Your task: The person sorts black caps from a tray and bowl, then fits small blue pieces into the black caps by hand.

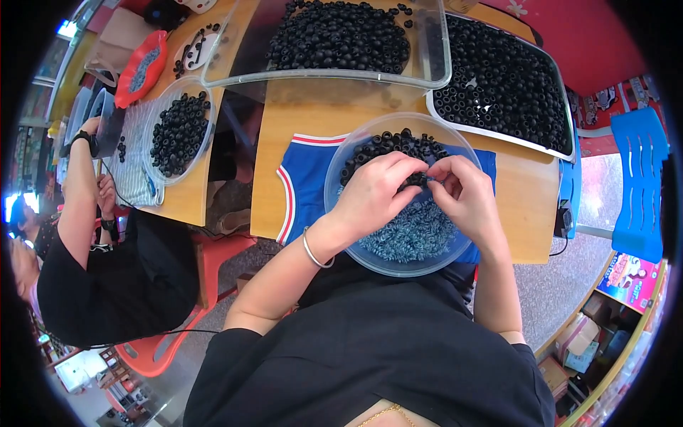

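Head view: pale wood tabletop (526,220), w/ a blue cloth w/ red & white trim (306,174) lying flat, partly under the round clear plastic bowl (407,273). Beyond bowl: clear rectangular plastic bin (327,77) w/ loose blk pcs. Beyond & right of bowl: white-rimmed tray (498,138) full of blk ring-like pcs.

Rm: red wall (569,43) & blue slatted plastic chair (639,185) well off to bowl's right; person in blk clothes (121,277) on a red plastic chair (210,274) well off to its left.

In bowl: matte blk round pcs w/ holes (388,146) along far side; sm. blue-grey pcs (409,235), slightly shiny, heaped on near side.

Over bowl's middle, left hand (415,178) pinches a sm. blk pc, shape half hidden. Right hand (432,182) just beside, fingertips drawn narrow; can't tell if gripping anything.
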`<state>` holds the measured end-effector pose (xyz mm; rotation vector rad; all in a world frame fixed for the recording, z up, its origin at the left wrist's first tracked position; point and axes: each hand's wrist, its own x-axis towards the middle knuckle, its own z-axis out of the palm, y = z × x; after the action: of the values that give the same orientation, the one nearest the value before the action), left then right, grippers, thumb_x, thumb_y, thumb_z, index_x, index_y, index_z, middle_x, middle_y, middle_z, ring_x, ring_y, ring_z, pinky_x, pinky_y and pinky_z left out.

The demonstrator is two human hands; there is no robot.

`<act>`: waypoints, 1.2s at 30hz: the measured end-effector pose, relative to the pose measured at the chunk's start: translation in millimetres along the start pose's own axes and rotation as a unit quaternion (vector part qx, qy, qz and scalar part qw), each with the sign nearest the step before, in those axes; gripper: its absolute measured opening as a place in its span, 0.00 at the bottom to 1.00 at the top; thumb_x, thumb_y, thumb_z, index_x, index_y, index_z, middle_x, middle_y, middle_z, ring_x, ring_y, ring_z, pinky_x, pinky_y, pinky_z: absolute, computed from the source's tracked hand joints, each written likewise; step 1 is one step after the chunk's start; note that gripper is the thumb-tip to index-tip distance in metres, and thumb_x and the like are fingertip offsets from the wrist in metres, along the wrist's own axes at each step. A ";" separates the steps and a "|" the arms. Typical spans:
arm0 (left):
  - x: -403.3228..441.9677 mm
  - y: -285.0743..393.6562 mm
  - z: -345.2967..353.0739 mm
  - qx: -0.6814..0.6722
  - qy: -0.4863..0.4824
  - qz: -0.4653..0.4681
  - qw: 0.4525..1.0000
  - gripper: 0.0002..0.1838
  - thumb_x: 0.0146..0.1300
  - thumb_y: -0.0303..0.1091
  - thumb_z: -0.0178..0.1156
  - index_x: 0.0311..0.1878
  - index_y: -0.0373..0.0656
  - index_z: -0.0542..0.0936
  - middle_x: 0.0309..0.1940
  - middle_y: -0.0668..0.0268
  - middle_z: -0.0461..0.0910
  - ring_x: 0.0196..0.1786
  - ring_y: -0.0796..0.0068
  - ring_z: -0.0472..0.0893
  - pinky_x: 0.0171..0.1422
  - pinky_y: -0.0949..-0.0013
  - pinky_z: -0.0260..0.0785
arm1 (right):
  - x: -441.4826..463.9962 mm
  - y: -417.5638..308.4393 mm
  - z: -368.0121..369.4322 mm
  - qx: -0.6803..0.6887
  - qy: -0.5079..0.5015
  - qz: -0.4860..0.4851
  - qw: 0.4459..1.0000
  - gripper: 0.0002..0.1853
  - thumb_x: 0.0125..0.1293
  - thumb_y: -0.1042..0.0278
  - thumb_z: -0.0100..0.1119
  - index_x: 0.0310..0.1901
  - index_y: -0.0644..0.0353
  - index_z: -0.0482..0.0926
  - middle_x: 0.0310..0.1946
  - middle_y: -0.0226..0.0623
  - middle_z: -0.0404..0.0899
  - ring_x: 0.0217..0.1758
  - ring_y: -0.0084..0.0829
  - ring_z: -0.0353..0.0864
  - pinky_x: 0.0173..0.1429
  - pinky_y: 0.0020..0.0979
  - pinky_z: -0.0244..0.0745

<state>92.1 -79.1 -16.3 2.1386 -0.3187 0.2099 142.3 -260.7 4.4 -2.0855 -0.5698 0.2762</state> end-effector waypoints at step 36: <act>-7.8 10.3 -10.1 -0.509 -0.019 -0.143 0.848 0.11 0.60 0.19 0.63 0.47 0.35 0.79 0.44 0.68 0.78 0.45 0.82 0.80 0.51 0.77 0.74 | -11.7 -18.6 -2.3 0.121 0.056 -0.088 0.987 0.07 0.57 0.81 0.65 0.37 0.63 0.81 0.33 0.34 0.81 0.33 0.23 0.82 0.34 0.22 0.76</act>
<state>81.3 -75.0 -4.6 1.0998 -0.0789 -0.1613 127.7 -259.5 20.9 -1.7915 -0.6164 0.1181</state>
